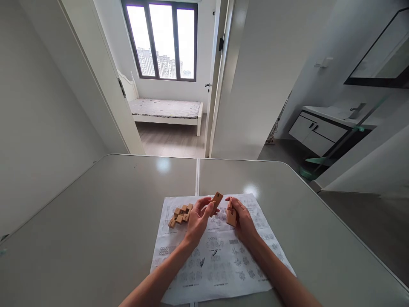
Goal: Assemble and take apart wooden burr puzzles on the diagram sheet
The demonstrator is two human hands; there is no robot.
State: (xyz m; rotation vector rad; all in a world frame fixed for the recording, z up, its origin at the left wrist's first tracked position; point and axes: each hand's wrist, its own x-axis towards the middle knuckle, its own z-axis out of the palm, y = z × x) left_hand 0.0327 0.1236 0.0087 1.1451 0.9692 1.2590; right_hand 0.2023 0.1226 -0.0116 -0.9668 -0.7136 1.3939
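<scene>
My left hand (202, 217) pinches a small wooden puzzle piece (217, 198), tilted upward, with a dark "2" marked near its top end. Just to the right, my right hand (242, 215) is closed on another wooden puzzle piece (231, 217), whose notches partly show between the fingers. The two pieces are apart. Left of my left hand, several notched wooden pieces (179, 218) lie in a cluster, partly hidden by that hand. Beneath both hands is a creased white instruction sheet (191, 273) printed with small diagrams.
The sheet lies on a glossy grey table (105, 238) with a seam down its middle. Beyond the table's far edge, a doorway opens on a room with a bed (169, 108) and a window (162, 42). A washbasin cabinet (319, 130) stands at the right.
</scene>
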